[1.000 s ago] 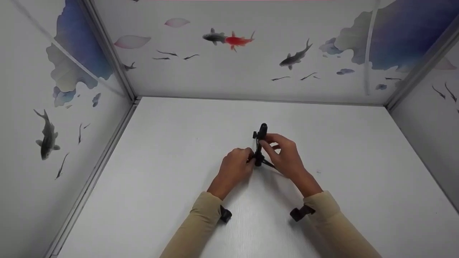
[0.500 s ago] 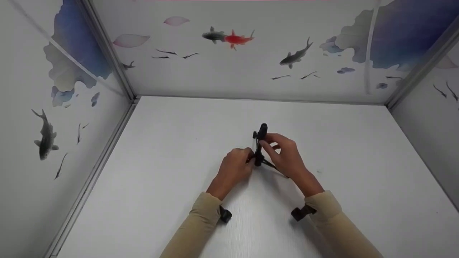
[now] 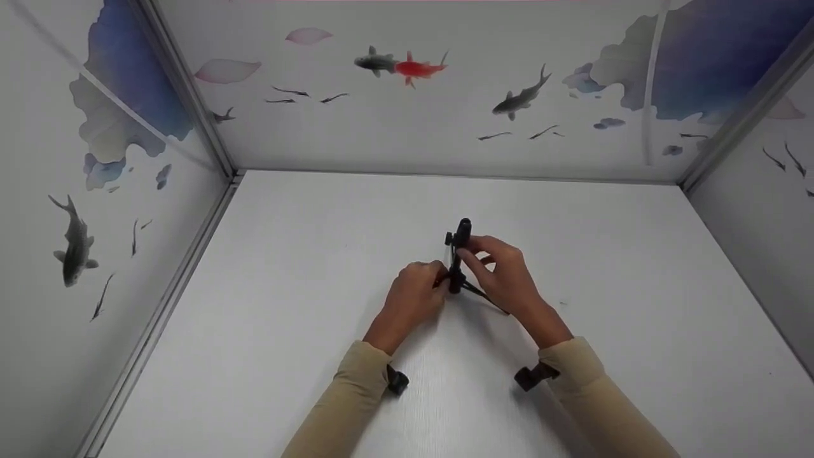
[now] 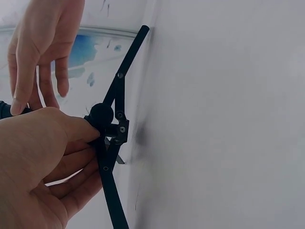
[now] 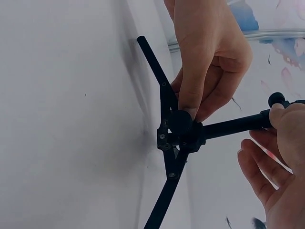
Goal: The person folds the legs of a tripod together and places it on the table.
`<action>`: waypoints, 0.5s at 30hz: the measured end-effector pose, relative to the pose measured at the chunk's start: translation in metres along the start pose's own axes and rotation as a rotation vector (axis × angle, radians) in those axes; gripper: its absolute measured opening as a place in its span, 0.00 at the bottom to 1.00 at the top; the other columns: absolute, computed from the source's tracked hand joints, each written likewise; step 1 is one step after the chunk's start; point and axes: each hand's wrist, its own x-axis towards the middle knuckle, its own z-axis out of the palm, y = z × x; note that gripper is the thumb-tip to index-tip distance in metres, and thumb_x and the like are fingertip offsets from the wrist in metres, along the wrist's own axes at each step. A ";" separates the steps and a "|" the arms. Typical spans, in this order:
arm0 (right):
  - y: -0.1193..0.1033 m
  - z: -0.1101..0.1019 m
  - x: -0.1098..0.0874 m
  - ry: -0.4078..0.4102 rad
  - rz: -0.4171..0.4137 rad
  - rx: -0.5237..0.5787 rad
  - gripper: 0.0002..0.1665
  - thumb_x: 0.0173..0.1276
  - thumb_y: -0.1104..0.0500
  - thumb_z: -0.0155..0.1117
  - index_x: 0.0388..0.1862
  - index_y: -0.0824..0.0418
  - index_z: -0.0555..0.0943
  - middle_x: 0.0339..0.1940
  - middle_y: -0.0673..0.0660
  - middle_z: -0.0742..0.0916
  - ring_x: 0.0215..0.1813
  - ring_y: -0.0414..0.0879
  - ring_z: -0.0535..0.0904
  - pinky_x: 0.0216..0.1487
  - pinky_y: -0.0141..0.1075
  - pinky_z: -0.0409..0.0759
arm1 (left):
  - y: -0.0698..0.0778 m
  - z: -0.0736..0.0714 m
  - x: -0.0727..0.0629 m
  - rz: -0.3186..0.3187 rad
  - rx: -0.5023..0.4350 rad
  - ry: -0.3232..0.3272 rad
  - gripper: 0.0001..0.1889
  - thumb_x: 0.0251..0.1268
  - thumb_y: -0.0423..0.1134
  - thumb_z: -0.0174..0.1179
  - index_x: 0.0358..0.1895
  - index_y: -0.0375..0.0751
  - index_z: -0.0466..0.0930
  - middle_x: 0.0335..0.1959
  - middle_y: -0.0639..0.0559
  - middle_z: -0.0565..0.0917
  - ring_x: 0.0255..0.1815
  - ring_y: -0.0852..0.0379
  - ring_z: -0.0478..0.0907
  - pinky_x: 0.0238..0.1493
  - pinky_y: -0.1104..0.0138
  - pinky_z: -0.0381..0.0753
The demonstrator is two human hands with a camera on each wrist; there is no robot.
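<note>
A small black tripod (image 3: 455, 280) stands on the white table with its legs spread, its column upright. My left hand (image 3: 416, 289) grips it low down, at the leg joint; the right wrist view shows the thumb at a round knob (image 5: 180, 122) there. My right hand (image 3: 502, 270) pinches the column (image 5: 233, 127) higher up, just under the thicker head (image 3: 465, 230). Its thumb and forefinger meet at the column, beside a second small knob (image 5: 276, 99), while the other fingers hang loosely. One leg (image 4: 116, 205) comes toward the camera in the left wrist view.
The white tabletop (image 3: 305, 267) is walled on three sides by panels (image 3: 420, 140) printed with fish and blue shapes. A metal rail (image 3: 210, 248) runs along the left edge. Dark wrist cameras (image 3: 398, 381) sit at both sleeves.
Both hands keep their hold on the tripod, which stays in place. Only the head view has shifted slightly.
</note>
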 end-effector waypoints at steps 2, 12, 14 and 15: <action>0.000 0.000 0.000 -0.005 -0.003 0.000 0.14 0.82 0.56 0.67 0.61 0.54 0.88 0.51 0.50 0.93 0.53 0.43 0.90 0.47 0.43 0.91 | 0.000 -0.001 0.000 0.000 -0.005 0.008 0.04 0.76 0.37 0.68 0.43 0.41 0.90 0.35 0.52 0.92 0.35 0.60 0.85 0.39 0.66 0.86; 0.003 0.000 0.001 -0.008 -0.006 0.000 0.13 0.82 0.55 0.66 0.60 0.54 0.89 0.51 0.49 0.93 0.53 0.43 0.90 0.47 0.44 0.91 | 0.001 -0.003 0.001 0.027 -0.003 0.041 0.04 0.75 0.37 0.70 0.42 0.41 0.90 0.32 0.52 0.91 0.32 0.62 0.81 0.35 0.68 0.81; 0.003 0.000 0.001 -0.012 -0.005 -0.003 0.13 0.83 0.54 0.66 0.60 0.53 0.88 0.51 0.49 0.93 0.53 0.42 0.90 0.47 0.44 0.91 | 0.001 -0.004 0.001 0.030 0.004 0.043 0.05 0.75 0.38 0.70 0.41 0.41 0.90 0.32 0.52 0.90 0.32 0.62 0.80 0.35 0.68 0.80; 0.002 0.001 0.002 -0.016 -0.003 -0.006 0.13 0.83 0.54 0.66 0.60 0.53 0.88 0.51 0.49 0.93 0.54 0.42 0.90 0.47 0.43 0.91 | 0.000 -0.004 0.001 0.032 0.002 0.044 0.05 0.75 0.38 0.69 0.41 0.41 0.89 0.31 0.52 0.90 0.31 0.62 0.79 0.34 0.68 0.79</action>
